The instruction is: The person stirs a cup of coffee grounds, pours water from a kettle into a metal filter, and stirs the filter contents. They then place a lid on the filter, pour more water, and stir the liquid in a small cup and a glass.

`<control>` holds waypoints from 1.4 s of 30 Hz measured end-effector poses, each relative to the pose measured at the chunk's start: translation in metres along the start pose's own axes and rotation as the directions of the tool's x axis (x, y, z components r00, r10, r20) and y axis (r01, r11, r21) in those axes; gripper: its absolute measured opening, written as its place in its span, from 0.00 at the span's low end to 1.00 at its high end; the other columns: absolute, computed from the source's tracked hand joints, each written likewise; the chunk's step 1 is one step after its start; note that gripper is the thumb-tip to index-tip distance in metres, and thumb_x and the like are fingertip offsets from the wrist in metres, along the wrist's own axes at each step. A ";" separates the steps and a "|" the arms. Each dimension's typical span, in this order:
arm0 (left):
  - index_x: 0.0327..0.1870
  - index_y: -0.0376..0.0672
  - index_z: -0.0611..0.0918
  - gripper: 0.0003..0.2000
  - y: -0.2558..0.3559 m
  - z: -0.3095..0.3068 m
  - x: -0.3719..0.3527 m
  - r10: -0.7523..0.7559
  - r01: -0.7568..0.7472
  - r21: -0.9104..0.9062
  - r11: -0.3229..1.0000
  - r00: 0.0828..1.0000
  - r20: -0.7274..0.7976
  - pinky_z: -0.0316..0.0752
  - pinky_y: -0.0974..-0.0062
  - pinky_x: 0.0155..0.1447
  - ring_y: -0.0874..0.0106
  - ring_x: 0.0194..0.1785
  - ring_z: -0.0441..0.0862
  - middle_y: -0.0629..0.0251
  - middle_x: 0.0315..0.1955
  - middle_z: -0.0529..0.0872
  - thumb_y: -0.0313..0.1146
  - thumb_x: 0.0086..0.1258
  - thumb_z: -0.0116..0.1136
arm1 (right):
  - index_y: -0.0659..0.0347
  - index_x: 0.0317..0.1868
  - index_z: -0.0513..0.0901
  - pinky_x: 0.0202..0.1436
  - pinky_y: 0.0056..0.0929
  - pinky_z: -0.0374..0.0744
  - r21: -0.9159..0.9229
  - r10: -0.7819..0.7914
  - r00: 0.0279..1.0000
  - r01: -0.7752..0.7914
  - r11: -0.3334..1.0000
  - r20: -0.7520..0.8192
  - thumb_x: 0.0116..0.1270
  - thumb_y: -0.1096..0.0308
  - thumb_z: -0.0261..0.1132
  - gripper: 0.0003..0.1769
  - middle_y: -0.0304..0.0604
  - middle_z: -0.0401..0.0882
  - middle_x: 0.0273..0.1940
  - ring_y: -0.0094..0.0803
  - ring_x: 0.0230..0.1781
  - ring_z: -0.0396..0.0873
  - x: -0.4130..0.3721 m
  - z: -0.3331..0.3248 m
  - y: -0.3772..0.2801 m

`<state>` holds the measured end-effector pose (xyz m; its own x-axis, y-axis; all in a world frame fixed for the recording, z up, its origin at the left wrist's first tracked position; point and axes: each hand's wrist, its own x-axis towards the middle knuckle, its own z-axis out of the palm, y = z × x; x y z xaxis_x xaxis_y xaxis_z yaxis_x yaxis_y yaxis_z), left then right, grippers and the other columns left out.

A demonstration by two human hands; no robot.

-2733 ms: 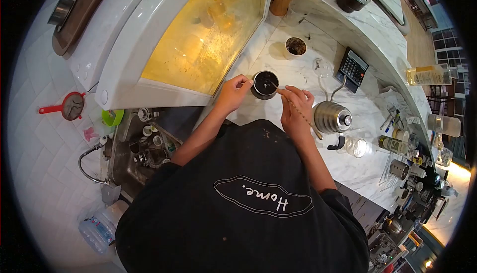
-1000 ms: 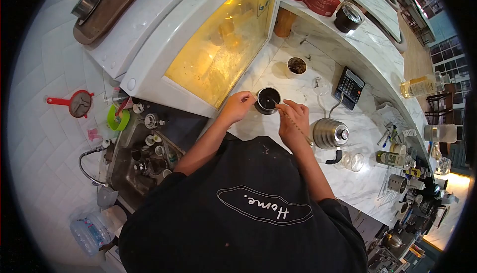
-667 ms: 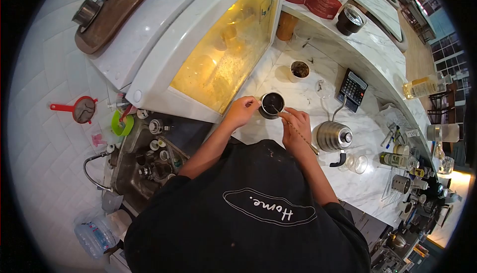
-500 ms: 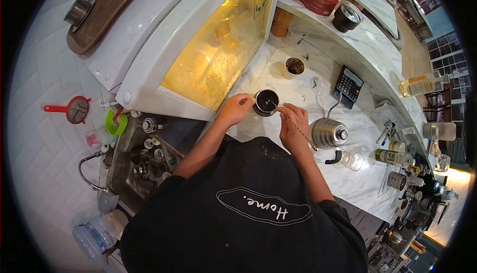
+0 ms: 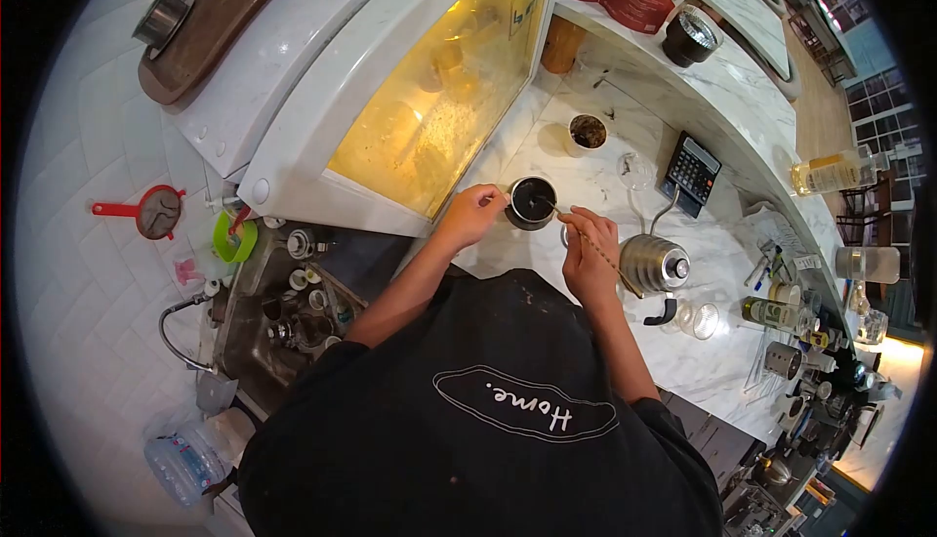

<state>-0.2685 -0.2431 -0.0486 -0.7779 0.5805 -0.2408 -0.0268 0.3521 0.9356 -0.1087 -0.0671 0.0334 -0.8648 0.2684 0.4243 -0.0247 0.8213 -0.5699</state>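
Your right hand (image 5: 591, 258) has drawn back a little from the cup (image 5: 532, 203), widening the gap between its fingertips and the rim. Those fingers pinch the long twisted stirrer (image 5: 613, 267), whose far end reaches over the rim into the dark contents, so your stirring seems still in hand. Your left hand (image 5: 473, 215) has stayed at the cup's other side, thumb and forefinger drawn together by the rim; whether they actually grip it, you cannot tell from here. The cup stands upright between both sets of fingertips, with the steel kettle (image 5: 652, 264) just beside your right fingers, on their outer side
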 end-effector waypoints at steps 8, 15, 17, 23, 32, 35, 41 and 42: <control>0.38 0.36 0.85 0.14 -0.001 0.002 0.000 0.031 -0.031 0.002 1.000 0.999 -0.006 0.75 0.74 0.46 0.78 0.37 0.79 0.67 0.30 0.85 0.40 0.77 0.62 | 0.60 0.54 0.82 0.58 0.46 0.74 0.061 -0.102 0.992 0.098 0.993 0.074 0.71 0.78 0.66 0.12 0.49 0.86 0.50 0.46 0.54 0.83 0.000 0.007 -0.004; 0.38 0.36 0.85 0.14 0.006 -0.001 -0.001 -0.013 0.012 0.028 1.000 1.000 0.011 0.74 0.74 0.44 0.79 0.35 0.78 0.68 0.29 0.85 0.40 0.77 0.62 | 0.60 0.52 0.85 0.62 0.45 0.75 0.030 0.001 1.000 -0.002 1.000 0.020 0.74 0.79 0.63 0.10 0.51 0.86 0.54 0.50 0.56 0.81 -0.006 0.001 0.009; 0.38 0.36 0.85 0.14 0.005 -0.002 -0.001 0.000 -0.001 0.046 0.999 1.000 0.013 0.73 0.75 0.43 0.79 0.35 0.77 0.69 0.29 0.84 0.40 0.77 0.62 | 0.60 0.52 0.84 0.60 0.46 0.75 0.056 -0.024 1.000 0.023 0.998 0.018 0.72 0.78 0.65 0.11 0.50 0.86 0.52 0.49 0.56 0.82 -0.008 0.001 0.005; 0.39 0.37 0.86 0.13 -0.005 0.000 0.002 -0.021 0.022 -0.028 0.999 0.999 0.040 0.73 0.76 0.45 0.80 0.37 0.77 0.72 0.31 0.85 0.39 0.78 0.62 | 0.61 0.50 0.84 0.59 0.46 0.75 0.046 -0.021 1.000 0.020 0.999 0.003 0.73 0.76 0.65 0.08 0.51 0.86 0.50 0.47 0.58 0.82 -0.002 0.004 -0.001; 0.39 0.37 0.85 0.13 -0.002 -0.003 0.004 -0.015 0.014 0.021 1.000 0.999 0.052 0.73 0.78 0.45 0.81 0.37 0.76 0.72 0.31 0.84 0.39 0.78 0.61 | 0.60 0.51 0.84 0.57 0.44 0.76 0.095 -0.075 0.997 0.075 0.993 -0.003 0.72 0.76 0.65 0.10 0.50 0.87 0.49 0.47 0.57 0.83 -0.006 0.004 0.003; 0.38 0.37 0.85 0.13 0.001 -0.002 0.001 0.008 -0.008 0.011 1.000 0.999 0.043 0.73 0.78 0.45 0.81 0.37 0.76 0.73 0.31 0.84 0.39 0.79 0.61 | 0.60 0.51 0.84 0.59 0.44 0.75 0.043 -0.024 0.999 0.022 0.999 0.046 0.72 0.76 0.66 0.09 0.48 0.87 0.49 0.45 0.57 0.83 0.002 0.004 -0.001; 0.38 0.37 0.86 0.13 0.002 -0.002 0.000 -0.036 0.035 0.031 0.999 0.999 0.025 0.74 0.76 0.45 0.80 0.37 0.77 0.70 0.31 0.85 0.39 0.78 0.61 | 0.60 0.50 0.86 0.59 0.43 0.77 0.052 0.024 0.999 -0.025 0.998 0.031 0.76 0.76 0.61 0.09 0.51 0.86 0.54 0.49 0.55 0.82 0.004 -0.006 0.003; 0.38 0.37 0.86 0.13 0.000 -0.002 0.001 -0.040 0.039 0.015 0.999 0.999 0.029 0.74 0.76 0.45 0.80 0.37 0.78 0.70 0.31 0.85 0.40 0.78 0.61 | 0.60 0.50 0.86 0.59 0.43 0.77 0.057 0.009 0.999 -0.012 0.998 0.038 0.76 0.76 0.61 0.09 0.51 0.86 0.53 0.49 0.55 0.82 0.003 -0.007 0.001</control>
<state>-0.2704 -0.2440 -0.0479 -0.7577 0.5869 -0.2853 -0.0481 0.3858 0.9213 -0.1076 -0.0623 0.0388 -0.8837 0.2566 0.3915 -0.0431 0.7882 -0.6139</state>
